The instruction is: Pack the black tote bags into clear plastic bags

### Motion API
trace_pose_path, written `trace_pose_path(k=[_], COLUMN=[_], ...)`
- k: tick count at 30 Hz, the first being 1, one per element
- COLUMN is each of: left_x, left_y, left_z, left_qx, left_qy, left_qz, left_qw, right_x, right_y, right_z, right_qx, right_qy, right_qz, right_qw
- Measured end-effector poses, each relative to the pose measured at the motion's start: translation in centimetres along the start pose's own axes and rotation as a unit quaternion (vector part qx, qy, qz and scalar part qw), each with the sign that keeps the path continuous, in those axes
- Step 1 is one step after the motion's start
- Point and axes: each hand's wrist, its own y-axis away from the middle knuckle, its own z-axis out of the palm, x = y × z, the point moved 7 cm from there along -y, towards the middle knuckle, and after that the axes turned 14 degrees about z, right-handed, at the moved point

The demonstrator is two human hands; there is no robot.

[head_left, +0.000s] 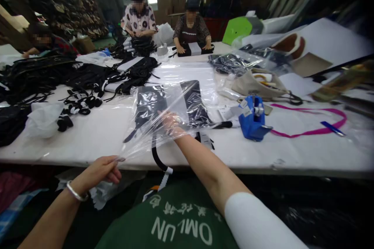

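Observation:
A clear plastic bag (128,140) lies over a folded black item (150,99) with a grey band (177,103) across its middle. My left hand (106,169) is closed, pinching the bag's near-left edge and pulling the film taut at the table's front edge. Under or within the film, my right hand (171,122) rests on the black item beside the grey band. Its fingers look stretched out, though the glossy plastic partly blurs them. A black strap (157,155) hangs from the item over the table edge.
To the right stand a blue tape dispenser (253,118), a pink strap (309,134), a blue cutter (332,128) and a beige pouch (257,83). Clear bags (187,72) lie behind. Black goods (87,74) pile up at left. Several people work across the table (96,136).

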Motion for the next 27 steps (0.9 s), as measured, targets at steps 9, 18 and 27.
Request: trace_pose_path(k=[9, 18, 27], left_x=[-8.9, 12.1, 11.3], left_y=[0.7, -9.5, -18.0], left_z=[-2.9, 18.4, 20.6], left_qx=[0.279, -0.131, 0.018], left_qy=[0.261, -0.179, -0.506], left_qz=[-0.018, 0.429, 0.49], left_qw=[0.924, 0.876, 0.71], right_x=[9.0, 17.0, 19.6], right_y=[14.2, 17.4, 11.5], right_z=[-5.8, -10.9, -8.8], right_qx=[0.132, 0.238, 0.071], right_qy=[-0.106, -0.179, 0.006], right_qz=[0.099, 0.224, 0.286], right_qw=[0.981, 0.928, 0.956])
